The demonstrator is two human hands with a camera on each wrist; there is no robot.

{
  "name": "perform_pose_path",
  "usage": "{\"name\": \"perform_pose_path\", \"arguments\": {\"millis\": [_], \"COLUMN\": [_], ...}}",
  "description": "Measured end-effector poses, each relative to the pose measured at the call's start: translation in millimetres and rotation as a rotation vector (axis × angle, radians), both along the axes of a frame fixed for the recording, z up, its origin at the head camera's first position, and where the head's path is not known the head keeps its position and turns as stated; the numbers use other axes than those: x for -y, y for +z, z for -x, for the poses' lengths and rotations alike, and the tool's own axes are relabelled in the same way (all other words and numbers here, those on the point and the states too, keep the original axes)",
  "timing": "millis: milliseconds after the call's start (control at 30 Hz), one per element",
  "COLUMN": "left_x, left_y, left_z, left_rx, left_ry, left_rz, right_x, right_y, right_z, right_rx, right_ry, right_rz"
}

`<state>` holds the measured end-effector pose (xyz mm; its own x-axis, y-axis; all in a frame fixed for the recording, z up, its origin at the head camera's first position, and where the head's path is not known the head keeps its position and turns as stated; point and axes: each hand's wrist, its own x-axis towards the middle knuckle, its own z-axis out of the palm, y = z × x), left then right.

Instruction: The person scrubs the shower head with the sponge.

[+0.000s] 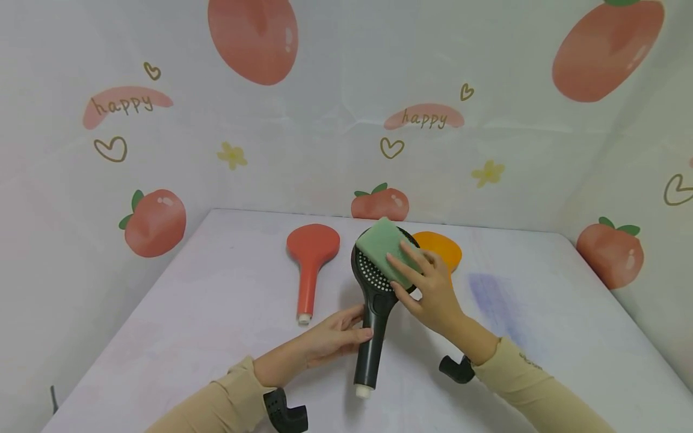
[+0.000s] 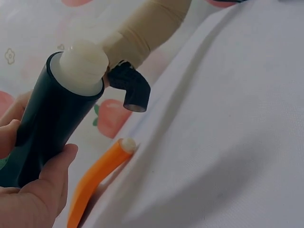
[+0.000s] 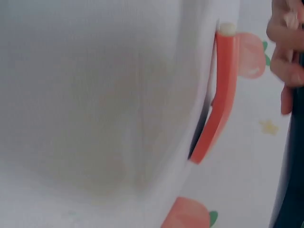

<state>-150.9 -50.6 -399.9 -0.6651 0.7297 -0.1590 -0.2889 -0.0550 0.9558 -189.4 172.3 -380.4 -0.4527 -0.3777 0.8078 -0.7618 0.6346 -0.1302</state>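
Observation:
A black shower head (image 1: 372, 349) is held up over the table, its dotted spray face turned up and its white threaded end pointing down toward me. My left hand (image 1: 337, 337) grips its handle, thumb on one side and fingers on the other. In the left wrist view the handle (image 2: 52, 126) shows large, with its pale end cap. A light green sponge (image 1: 379, 240) lies against the spray face and covers much of it. My right hand (image 1: 433, 294) holds the sponge there, fingers spread over its surface; the thumb is hidden.
A red shower head (image 1: 310, 264) lies face down on the white table (image 1: 233, 337), left of the black one. An orange shower head (image 1: 452, 252) lies behind my right hand, partly covered. A printed cloth wall (image 1: 325, 150) stands along the table's back edge.

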Motion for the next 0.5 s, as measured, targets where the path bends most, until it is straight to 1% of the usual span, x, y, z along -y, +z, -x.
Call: {"name": "perform_pose_path", "arguments": {"millis": [167, 200, 267, 400, 500], "left_x": [-0.2, 0.0, 0.3, 0.6, 0.4], "left_y": [-1.6, -1.8, -1.9, -1.0, -0.3], "left_z": [0.2, 0.1, -0.1, -1.1, -1.9], "left_rx": [-0.017, -0.020, -0.022, -0.028, -0.032], "left_ry": [-0.017, -0.018, -0.022, -0.029, -0.036], "left_rz": [-0.004, -0.006, -0.012, -0.021, -0.018], "right_x": [3.9, 3.3, 1.3, -4.6, -5.7], "right_y": [0.9, 1.6, 3.2, 6.7, 6.9], "right_z": [-2.7, -2.0, 0.9, 8.0, 8.9], "right_rx": [-0.026, -0.025, -0.031, -0.033, -0.017], "right_ry": [0.059, 0.058, 0.050, -0.005, -0.024], "right_rz": [-0.044, -0.046, -0.035, 0.015, 0.039]}}
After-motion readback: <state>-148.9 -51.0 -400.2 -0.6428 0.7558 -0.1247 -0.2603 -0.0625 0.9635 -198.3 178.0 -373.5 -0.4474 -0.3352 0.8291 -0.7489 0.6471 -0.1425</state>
